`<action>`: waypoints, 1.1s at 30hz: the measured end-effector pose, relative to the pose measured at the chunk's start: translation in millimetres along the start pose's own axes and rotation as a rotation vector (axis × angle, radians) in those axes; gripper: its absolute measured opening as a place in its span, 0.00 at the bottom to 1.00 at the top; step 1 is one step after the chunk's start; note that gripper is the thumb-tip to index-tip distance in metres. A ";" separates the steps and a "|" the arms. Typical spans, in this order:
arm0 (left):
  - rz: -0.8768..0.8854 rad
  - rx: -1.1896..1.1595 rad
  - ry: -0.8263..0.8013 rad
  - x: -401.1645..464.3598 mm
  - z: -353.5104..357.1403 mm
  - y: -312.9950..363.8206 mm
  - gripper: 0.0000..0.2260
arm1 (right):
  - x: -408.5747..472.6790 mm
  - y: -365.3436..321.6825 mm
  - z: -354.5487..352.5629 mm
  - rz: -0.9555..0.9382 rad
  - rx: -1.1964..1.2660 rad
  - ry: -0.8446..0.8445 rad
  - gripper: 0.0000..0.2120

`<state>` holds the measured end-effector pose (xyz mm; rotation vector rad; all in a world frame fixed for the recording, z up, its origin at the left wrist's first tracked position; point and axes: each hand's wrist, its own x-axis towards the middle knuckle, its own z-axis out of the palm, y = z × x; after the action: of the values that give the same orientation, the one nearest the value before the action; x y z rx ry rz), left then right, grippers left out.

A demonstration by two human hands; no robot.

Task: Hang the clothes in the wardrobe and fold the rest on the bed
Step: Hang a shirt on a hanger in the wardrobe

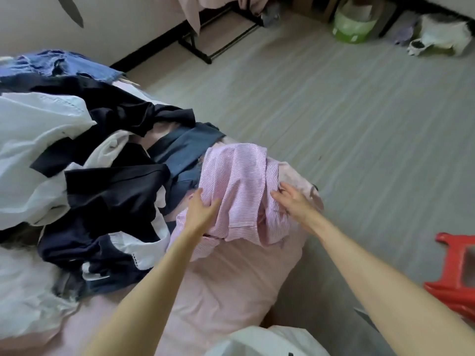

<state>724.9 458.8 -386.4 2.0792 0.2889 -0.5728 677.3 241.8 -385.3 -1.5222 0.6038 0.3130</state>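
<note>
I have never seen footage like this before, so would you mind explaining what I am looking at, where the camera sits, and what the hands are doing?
There is no machine here. A person wears a wide-angle camera on the head, looking forward and down, so the two bare arms reaching in from the bottom are their own.

They stand at the corner of a bed with a pink sheet. A heap of clothes lies on it, dark and white pieces, with denim at the far end.

Both hands are on a pink striped shirt at the bed's edge. The left hand grips its left side, and the right hand has its fingers in the cloth on the right.

On the floor beyond are a red stool and a green tub.
</note>
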 end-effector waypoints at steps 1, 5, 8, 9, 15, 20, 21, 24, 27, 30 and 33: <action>0.031 0.136 -0.011 -2.7 4.6 -12.8 0.29 | 1.8 15.3 -2.5 0.050 -0.088 0.007 0.24; 0.068 0.582 -0.061 10.5 23.8 -58.7 0.32 | 30.7 76.6 -5.8 0.215 -0.227 0.029 0.37; 0.119 0.687 0.048 19.4 30.3 -75.0 0.35 | 53.6 104.6 -3.8 0.255 -0.259 0.096 0.43; 0.113 0.687 0.098 21.8 30.2 -77.3 0.37 | 59.8 109.2 -1.6 0.261 -0.298 0.129 0.45; 0.016 0.526 0.086 29.4 13.6 -97.5 0.35 | 77.4 135.4 10.2 0.436 -0.316 0.469 0.47; 0.062 0.286 0.046 21.3 1.7 -88.1 0.28 | 65.9 135.7 1.5 0.449 -0.212 0.432 0.13; 0.087 0.258 0.065 18.7 0.9 -82.0 0.27 | 62.3 133.4 -0.9 0.395 -0.209 0.432 0.09; 0.138 0.137 0.080 3.5 -1.3 -46.5 0.23 | 34.2 104.3 -8.2 0.287 -0.047 0.378 0.05; 0.198 -0.012 -0.055 -16.9 -2.4 -4.1 0.21 | -0.5 78.1 -3.7 0.306 0.147 0.064 0.23; 0.252 -0.172 -0.238 -44.2 -6.2 39.3 0.21 | -32.0 60.7 7.6 0.115 0.041 -0.075 0.39; 0.302 -0.271 -0.371 -68.3 -7.0 83.8 0.20 | -58.4 29.7 7.9 -0.154 -0.099 -0.109 0.37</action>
<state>702.8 420.6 -287.6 1.6751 -0.1538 -0.6781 614.6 261.3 -378.6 -1.6250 0.3870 0.3090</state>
